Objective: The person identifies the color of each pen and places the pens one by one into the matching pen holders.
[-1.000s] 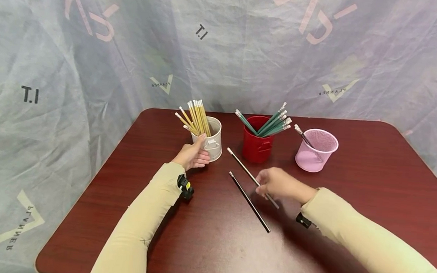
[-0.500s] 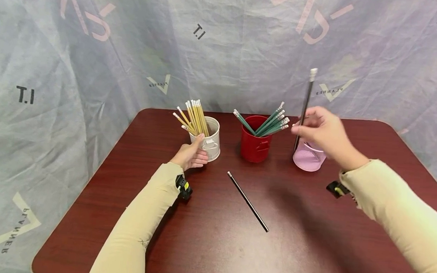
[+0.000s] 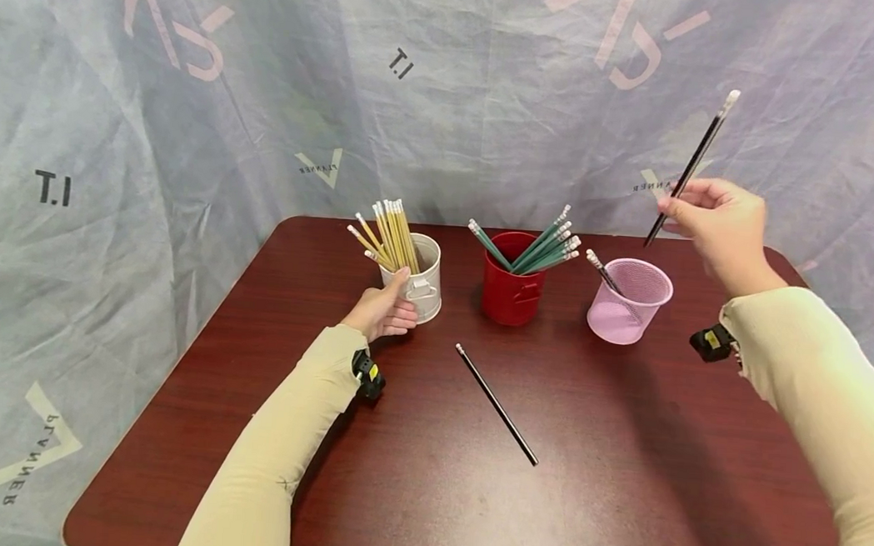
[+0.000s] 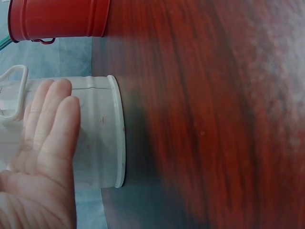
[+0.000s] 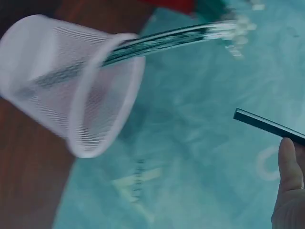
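My right hand (image 3: 725,228) pinches a black pencil (image 3: 695,155) between thumb and fingers, white eraser up. The pencil's lower end hangs just above the pink mesh cup (image 3: 614,319), apart from its rim. A few black pencils (image 3: 604,272) lean inside that cup. At the white bucket (image 3: 429,304), my left hand (image 3: 384,311) lies along the side with straight fingers, the thumb pointing up near the rim; the left wrist view shows the fingers against the bucket wall (image 4: 97,138). Yellow pencils (image 3: 396,233) fill the bucket. Another black pencil (image 3: 497,404) lies diagonally on the table.
Between the white bucket and the pink cup stands a red bucket (image 3: 509,302) with several green pencils (image 3: 545,253) fanning out of it. All three containers are toward the back of the dark red table (image 3: 394,487). A grey printed cloth (image 3: 446,123) hangs behind.
My right hand has picked one black pencil up from the table, carried it to the pink cup, and now holds it higher and farther right. My left hand stays at the white bucket.
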